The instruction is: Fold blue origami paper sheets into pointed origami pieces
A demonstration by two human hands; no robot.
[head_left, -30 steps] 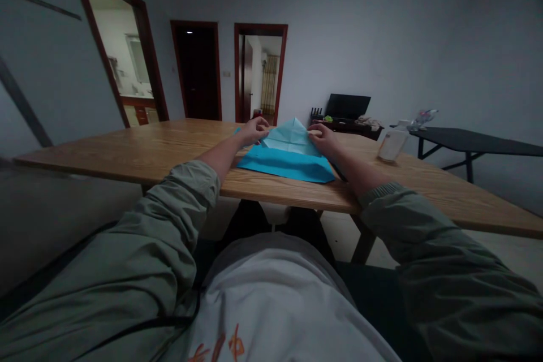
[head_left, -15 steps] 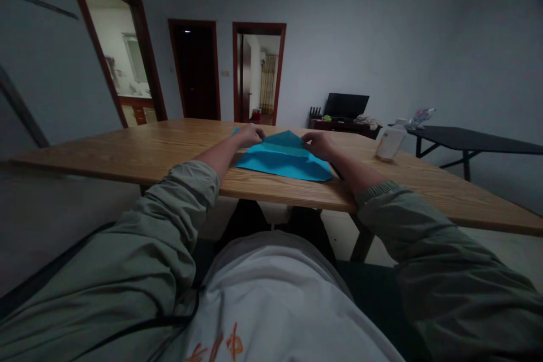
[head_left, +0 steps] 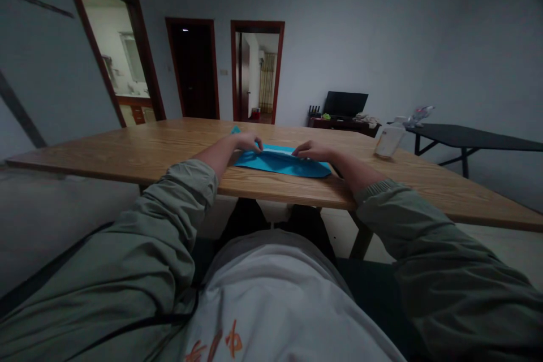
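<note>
A sheet of blue paper (head_left: 282, 166) lies near the front edge of the wooden table, its upper part folded over toward me. A pale strip shows along the far side of the fold. My left hand (head_left: 249, 141) is closed at the left part of the fold, fingertips pinching the paper. At the right part, my right hand (head_left: 313, 151) has its fingers bent together on the same fold. A blue corner sticks out beyond my left wrist. Something dark and thin lies under my right forearm, mostly hidden.
The wooden table (head_left: 139, 147) spreads wide to both sides. A whitish translucent bottle (head_left: 389, 140) stands on it at the right. Behind it is a black table (head_left: 475, 137) bearing a plastic-wrapped item. A dark screen (head_left: 345, 104) stands on a low cabinet by the far wall.
The raised pointed flap of the blue paper has come down toward me into a flatter fold. Both hands have moved lower and a little closer together with it.
</note>
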